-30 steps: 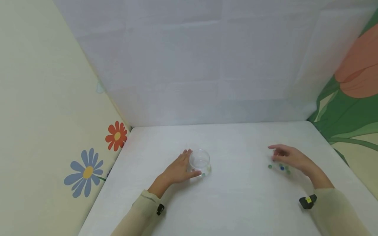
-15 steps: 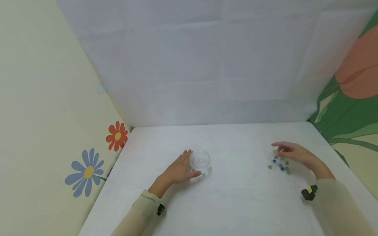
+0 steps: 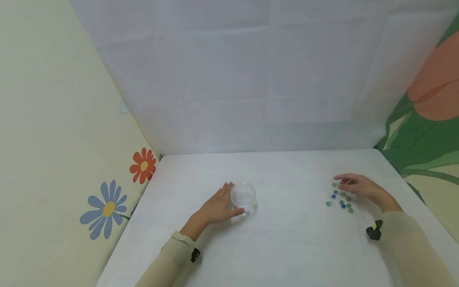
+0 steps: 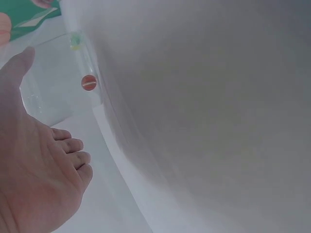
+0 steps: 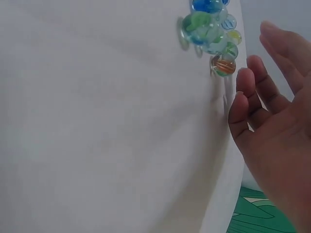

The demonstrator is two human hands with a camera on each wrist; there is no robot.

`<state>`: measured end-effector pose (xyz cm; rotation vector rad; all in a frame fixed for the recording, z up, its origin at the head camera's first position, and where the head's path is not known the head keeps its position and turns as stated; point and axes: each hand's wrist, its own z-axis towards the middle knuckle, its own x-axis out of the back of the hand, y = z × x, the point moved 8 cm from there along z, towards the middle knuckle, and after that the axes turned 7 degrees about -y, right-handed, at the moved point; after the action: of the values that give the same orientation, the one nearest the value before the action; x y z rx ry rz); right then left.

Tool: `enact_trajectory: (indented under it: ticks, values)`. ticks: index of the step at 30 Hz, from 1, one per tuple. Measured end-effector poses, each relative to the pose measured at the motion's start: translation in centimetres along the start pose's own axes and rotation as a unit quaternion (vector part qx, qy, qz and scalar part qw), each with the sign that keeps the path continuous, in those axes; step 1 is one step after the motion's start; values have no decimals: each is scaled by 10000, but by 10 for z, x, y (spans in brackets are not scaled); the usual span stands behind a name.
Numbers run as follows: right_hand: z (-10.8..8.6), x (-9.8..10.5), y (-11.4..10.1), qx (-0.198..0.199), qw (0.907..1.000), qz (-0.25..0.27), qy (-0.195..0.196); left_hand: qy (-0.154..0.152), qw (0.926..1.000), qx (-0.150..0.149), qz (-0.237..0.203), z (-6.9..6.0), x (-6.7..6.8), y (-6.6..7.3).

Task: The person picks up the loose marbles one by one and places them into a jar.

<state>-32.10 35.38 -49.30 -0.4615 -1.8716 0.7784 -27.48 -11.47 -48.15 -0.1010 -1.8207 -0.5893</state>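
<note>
While the left grip (image 3: 216, 205) stays by the transparent bowl (image 3: 253, 200), the right grip (image 3: 363, 188) sits a little farther right and farther forward than it does a second ago, and from above we see marbles that its fingers hide in that earlier view. We read this as a small but useful change for the work in hand: the loose cluster of marbles (image 3: 343, 206) is less covered, so single ones are easier to tell apart and to reach.

We see the right thumb and fingers apart, loosely bent, with nothing visible between them. The tips hang just beside a pale green marble (image 3: 334, 185) at the far end of the cluster; we cannot tell whether they touch it. From the right wrist, an orange-streaked marble (image 5: 224, 65) shows near the fingers, in front of the greener and bluer ones.

On the left we find the bowl upright on the white bench (image 3: 287, 243), in the same place as a second ago, well apart from the cluster. The left fingers and thumb are spread around its side, clamped on nothing; they seem to rest against the wall, which we judge helps steady it. Low inside the bowl we make out a red marble (image 4: 89, 82) and a greenish marble (image 4: 76, 41).
</note>
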Motion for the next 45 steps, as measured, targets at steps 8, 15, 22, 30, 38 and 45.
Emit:
enact_trajectory:
  ticks: [8, 15, 22, 30, 38, 45]
  values:
    - [15, -1, 18, -270, 9996, -92, -19, -30, 10000, 5, 16, 1, -4, -2]
    - [21, -3, 21, -217, 9996, -135, -136, -52, 10000, 27, 52, -1, -1, 0]
    - [21, -5, 19, -132, 9992, -326, -191, -72, 10000, 37, 40, 2, -3, -1]
    - [25, -6, 17, 107, 9990, -410, -126, -20, 10000, -11, 1, 5, -5, -2]
    - [28, -6, 22, -300, 9988, -357, -130, -27, 10000, -15, 31, 4, -5, -2]
    - [25, -5, 19, -412, 9984, -383, -72, 28, 10000, -90, 2, 3, -3, 0]
